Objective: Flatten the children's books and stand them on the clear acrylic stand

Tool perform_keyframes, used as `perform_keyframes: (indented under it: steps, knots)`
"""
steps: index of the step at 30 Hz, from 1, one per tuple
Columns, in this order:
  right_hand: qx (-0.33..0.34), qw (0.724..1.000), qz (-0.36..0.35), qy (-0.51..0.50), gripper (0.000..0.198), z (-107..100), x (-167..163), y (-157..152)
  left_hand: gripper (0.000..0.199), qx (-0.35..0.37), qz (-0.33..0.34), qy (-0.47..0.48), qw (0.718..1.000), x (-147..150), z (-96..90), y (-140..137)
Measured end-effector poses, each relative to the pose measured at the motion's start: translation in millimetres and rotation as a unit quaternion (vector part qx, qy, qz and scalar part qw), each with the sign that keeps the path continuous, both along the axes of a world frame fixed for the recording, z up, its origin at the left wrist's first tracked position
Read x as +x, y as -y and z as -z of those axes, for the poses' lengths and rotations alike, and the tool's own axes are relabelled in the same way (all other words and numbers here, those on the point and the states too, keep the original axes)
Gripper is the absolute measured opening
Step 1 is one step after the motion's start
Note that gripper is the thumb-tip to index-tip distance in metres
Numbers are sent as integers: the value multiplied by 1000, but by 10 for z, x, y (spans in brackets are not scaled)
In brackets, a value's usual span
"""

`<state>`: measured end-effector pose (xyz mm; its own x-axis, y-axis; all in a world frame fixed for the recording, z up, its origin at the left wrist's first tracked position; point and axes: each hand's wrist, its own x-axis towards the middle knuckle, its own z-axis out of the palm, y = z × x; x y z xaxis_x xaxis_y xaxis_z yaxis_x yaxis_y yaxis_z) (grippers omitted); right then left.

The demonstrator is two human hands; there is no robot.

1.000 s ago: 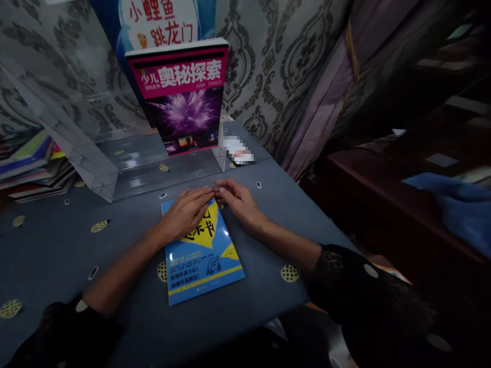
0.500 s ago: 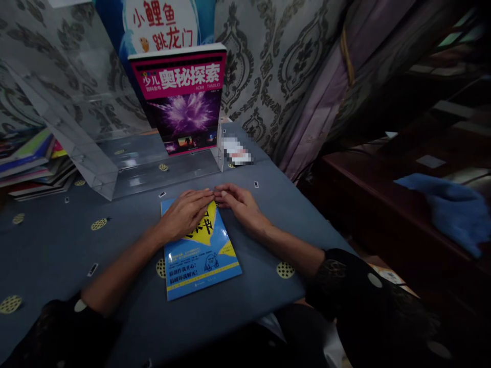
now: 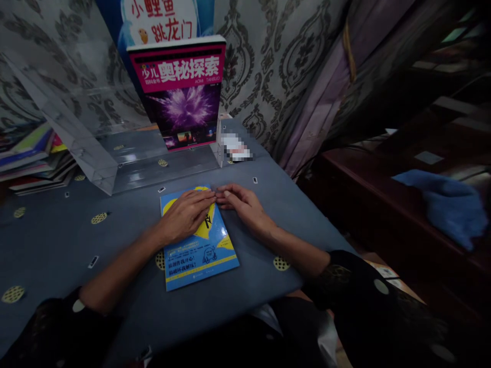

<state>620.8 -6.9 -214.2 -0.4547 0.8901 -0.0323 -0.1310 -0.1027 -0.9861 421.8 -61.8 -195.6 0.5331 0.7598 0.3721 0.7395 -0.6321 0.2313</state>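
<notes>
A blue paperback book (image 3: 203, 258) with a yellow heart-shaped patch on its cover lies closed on the table. My left hand (image 3: 187, 212) rests flat on the upper part of this cover, fingers stretched to the right and hiding some of the title. At the book's upper right edge is my right hand (image 3: 243, 204), its fingers extended left and the thumb lying above them. The fingertips of both hands meet or nearly meet there. Neither hand appears to grip anything.
A clear acrylic stand (image 3: 95, 168) holds an upright magenta and black book (image 3: 186, 99), with a taller blue book (image 3: 203, 18) behind it. Stacked books (image 3: 42, 163) lie at the left. Right of the table are a dark red surface (image 3: 364, 179) and a blue cloth (image 3: 448, 204).
The view has shifted slightly. My left hand has slid a little toward me over the cover, baring more yellow at its top and covering more of the title. My right hand stays beside the edge.
</notes>
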Motion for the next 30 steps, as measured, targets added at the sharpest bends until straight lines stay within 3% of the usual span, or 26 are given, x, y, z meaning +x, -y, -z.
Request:
perform_keyframes:
  steps: [16,30]
  knots:
    - [22,1000,-16,9,31,-73,220,345,36,-2,30,-19,999,167,-89,340]
    - [65,996,-19,53,34,-144,481,858,37,-34,46,-36,998,337,-148,749]
